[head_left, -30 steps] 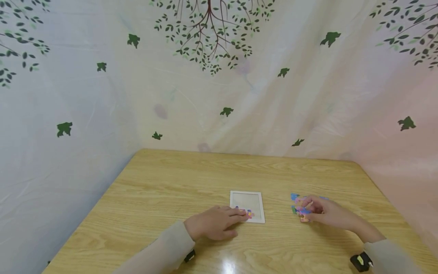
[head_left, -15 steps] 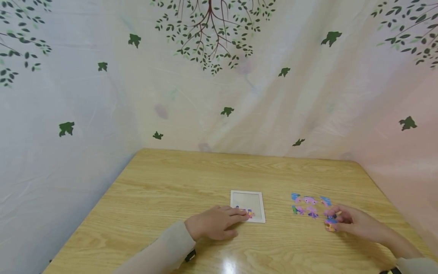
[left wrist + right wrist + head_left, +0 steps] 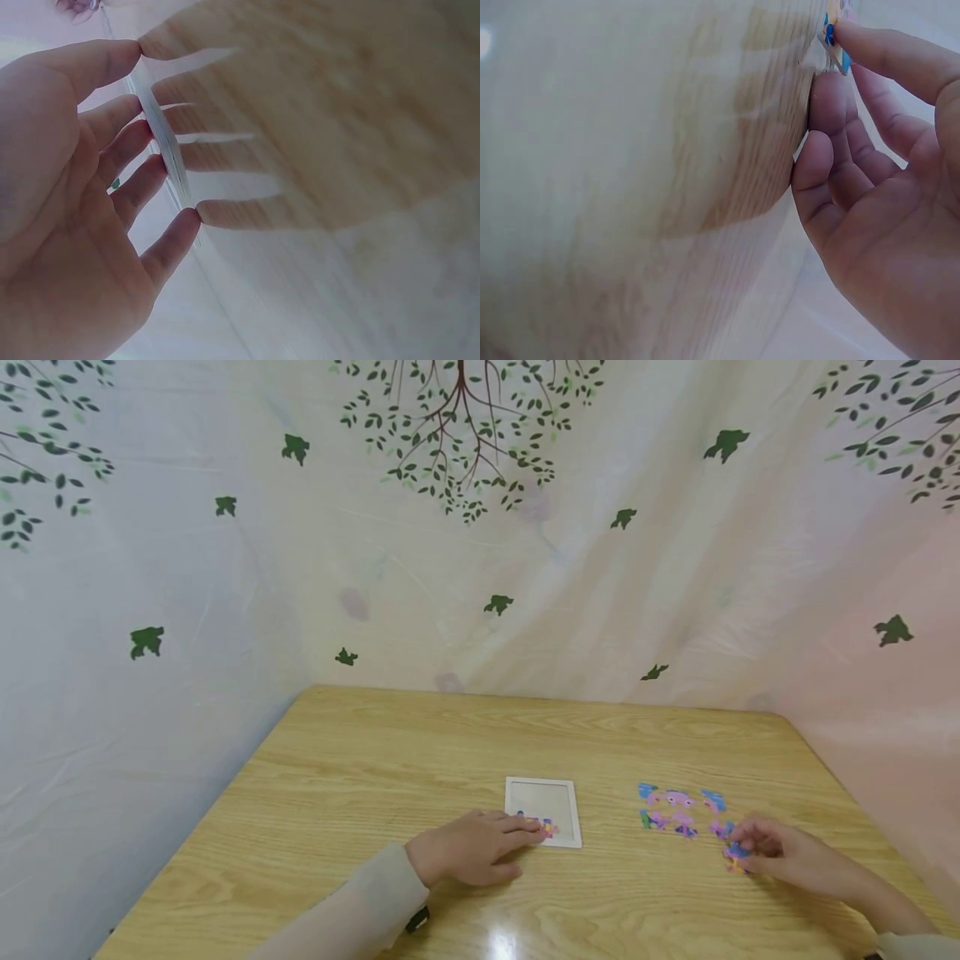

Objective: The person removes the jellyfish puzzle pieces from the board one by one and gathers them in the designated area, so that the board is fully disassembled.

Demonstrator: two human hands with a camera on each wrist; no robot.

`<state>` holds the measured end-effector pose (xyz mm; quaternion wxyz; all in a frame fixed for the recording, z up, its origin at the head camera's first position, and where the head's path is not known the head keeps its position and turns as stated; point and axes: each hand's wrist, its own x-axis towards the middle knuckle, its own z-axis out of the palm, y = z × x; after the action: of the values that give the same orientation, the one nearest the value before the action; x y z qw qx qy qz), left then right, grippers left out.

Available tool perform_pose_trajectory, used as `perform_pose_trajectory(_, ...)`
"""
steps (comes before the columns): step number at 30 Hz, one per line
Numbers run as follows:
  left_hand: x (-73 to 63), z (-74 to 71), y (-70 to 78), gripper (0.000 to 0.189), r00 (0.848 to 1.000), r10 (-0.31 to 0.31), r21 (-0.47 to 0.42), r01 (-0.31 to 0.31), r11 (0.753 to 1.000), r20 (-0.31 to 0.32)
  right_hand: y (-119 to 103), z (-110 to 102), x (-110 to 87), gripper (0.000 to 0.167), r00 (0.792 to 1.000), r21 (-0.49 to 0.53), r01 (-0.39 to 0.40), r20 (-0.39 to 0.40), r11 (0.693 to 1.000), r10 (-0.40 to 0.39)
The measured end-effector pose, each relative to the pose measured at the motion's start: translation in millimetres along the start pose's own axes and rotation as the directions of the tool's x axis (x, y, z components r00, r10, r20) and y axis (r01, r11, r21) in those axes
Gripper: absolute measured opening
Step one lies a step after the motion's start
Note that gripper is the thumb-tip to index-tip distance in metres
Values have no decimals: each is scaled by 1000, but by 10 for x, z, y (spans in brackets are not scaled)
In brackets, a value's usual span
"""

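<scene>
My left hand [image 3: 476,847] lies over the lower left of a white puzzle frame [image 3: 576,814], fingers stretched out. Beneath and beside its fingertips are small colourful puzzle pieces [image 3: 549,829] along the frame's lower edge, partly covered. In the left wrist view, the fingertips [image 3: 184,225] touch down at the tabletop. Further right, my right hand [image 3: 795,856] pinches a blue and orange puzzle piece [image 3: 735,855] between thumb and finger, low at the table. The right wrist view catches that piece edge-on by the thumb [image 3: 870,46], with the other fingers curled.
Loose pink and blue puzzle pieces [image 3: 678,799] lie in two rough rows between the frame and my right hand. The wooden table [image 3: 420,735] reaches back to a hanging cloth [image 3: 420,568] printed with leaves.
My right hand has moved right with the puzzle piece, from the left end of the loose pieces to their right end. The left hand has stayed in place on the frame.
</scene>
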<state>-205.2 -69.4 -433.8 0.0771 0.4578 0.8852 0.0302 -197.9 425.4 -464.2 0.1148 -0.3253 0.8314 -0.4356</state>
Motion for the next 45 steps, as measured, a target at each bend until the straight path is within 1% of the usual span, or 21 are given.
perform_pose_trajectory(3, -2, -4, 1, 57, 1000, -3, -7, 3, 1000, 0, 0, -7, -4, 18, 999, 19, -20, 26, 1000, 20)
perform_pose_trajectory(8, -8, -8, 3, 57, 1000, -12, -17, 12, 1000, 1, -8, -19, -7, 23, 993, 55, -109, 61, 992, 106)
perform_pose_trajectory(10, -9, -5, 2, 57, 1000, -14, -18, 14, 1000, 3, -10, -19, -8, 24, 991, 58, -124, 66, 991, 120)
perform_pose_trajectory(19, -10, -3, 7, 56, 1000, -13, -13, 13, 1000, 1, -35, 3, -2, 22, 988, 24, -149, 45, 989, 147)
perform_pose_trajectory(25, -11, -9, 11, 57, 1000, -20, -23, 21, 1000, 13, -21, -13, -8, 22, 992, 60, -120, 55, 991, 116)
perform_pose_trajectory(28, -11, -10, 12, 57, 1000, -23, -27, 23, 999, 12, -16, -21, -17, 22, 991, 57, -123, 50, 991, 121)
perform_pose_trajectory(31, -10, -9, 14, 56, 1000, -25, -31, 25, 999, 12, -23, -24, -21, 22, 989, 40, -142, 43, 989, 140)
perform_pose_trajectory(34, -11, -6, 18, 56, 1000, -25, -38, 26, 999, 17, -74, -10, -10, 20, 987, -8, -162, 7, 987, 162)
perform_pose_trajectory(38, -13, -5, 15, 57, 1000, -24, -45, 25, 999, 16, -176, 12, 63, 18, 980, -101, -193, -60, 976, 188)
perform_pose_trajectory(40, -13, -2, 14, 57, 1000, -23, -41, 23, 999, 9, -229, 18, 131, 19, 981, -116, -191, -64, 975, 185)
perform_pose_trajectory(43, -17, -3, 18, 56, 1000, -27, -41, 27, 999, 0, -326, 49, 263, 19, 987, -130, -159, -52, 979, 154)
perform_pose_trajectory(45, -23, -11, 26, 56, 1000, -29, -48, 29, 998, 0, -381, 88, 367, 17, 992, -146, -124, -50, 982, 117)
